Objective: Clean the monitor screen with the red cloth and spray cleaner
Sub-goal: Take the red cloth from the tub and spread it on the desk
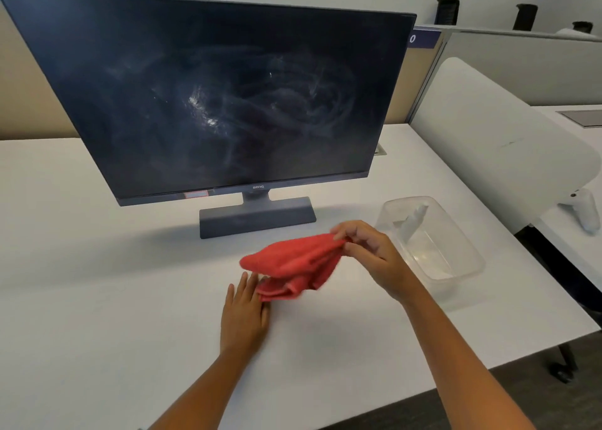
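A dark monitor (211, 94) stands on the white desk (97, 283), its screen covered in pale smears and streaks. In front of its stand, a folded red cloth (293, 261) is lifted at its right end by my right hand (368, 253), which pinches the cloth's edge. My left hand (244, 312) lies flat on the desk, fingers together, touching the cloth's lower left corner. A white spray bottle (412, 219) lies inside a clear plastic tub (456, 276) to the right of the cloth.
A white curved chair back (495, 142) stands at the right, close to the desk's edge. Behind the monitor runs a beige partition (19, 103). A second white desk (580, 234) lies at the far right beyond a dark gap.
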Action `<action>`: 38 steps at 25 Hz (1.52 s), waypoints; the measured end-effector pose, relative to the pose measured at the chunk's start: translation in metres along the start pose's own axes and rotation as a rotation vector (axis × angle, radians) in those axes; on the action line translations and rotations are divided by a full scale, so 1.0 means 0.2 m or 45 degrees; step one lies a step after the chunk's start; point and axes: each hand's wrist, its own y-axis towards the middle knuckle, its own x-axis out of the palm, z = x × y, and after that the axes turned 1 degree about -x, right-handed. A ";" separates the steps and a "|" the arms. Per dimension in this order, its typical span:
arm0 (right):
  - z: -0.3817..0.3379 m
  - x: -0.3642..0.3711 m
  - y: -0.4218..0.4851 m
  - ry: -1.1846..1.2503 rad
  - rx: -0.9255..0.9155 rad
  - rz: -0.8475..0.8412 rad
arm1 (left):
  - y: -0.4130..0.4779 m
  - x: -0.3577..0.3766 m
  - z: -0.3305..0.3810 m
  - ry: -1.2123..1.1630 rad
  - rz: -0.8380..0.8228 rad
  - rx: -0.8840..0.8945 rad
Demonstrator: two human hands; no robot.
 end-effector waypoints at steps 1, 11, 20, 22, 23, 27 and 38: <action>0.07 -0.03 -0.02 -0.057 0.075 0.087 | 0.00 0.00 0.00 -0.010 0.012 -0.007; 0.37 0.14 -0.16 -0.761 0.102 0.039 | 0.01 0.04 -0.02 -0.063 0.016 -0.052; 0.37 0.42 -0.18 -1.293 -0.287 -0.125 | 0.00 0.04 -0.03 -0.144 0.051 -0.050; 0.37 0.39 -0.17 -1.243 -0.298 -0.123 | 0.00 0.04 -0.03 -0.155 0.062 -0.052; 0.36 0.38 -0.16 -1.216 -0.272 -0.160 | 0.00 0.04 -0.03 -0.156 0.068 -0.051; 0.26 0.23 0.04 -1.135 -0.006 -0.478 | -0.01 0.03 -0.02 -0.165 0.072 -0.056; 0.24 0.20 0.33 -1.120 -0.035 0.215 | -0.01 0.01 0.00 -0.151 0.058 -0.081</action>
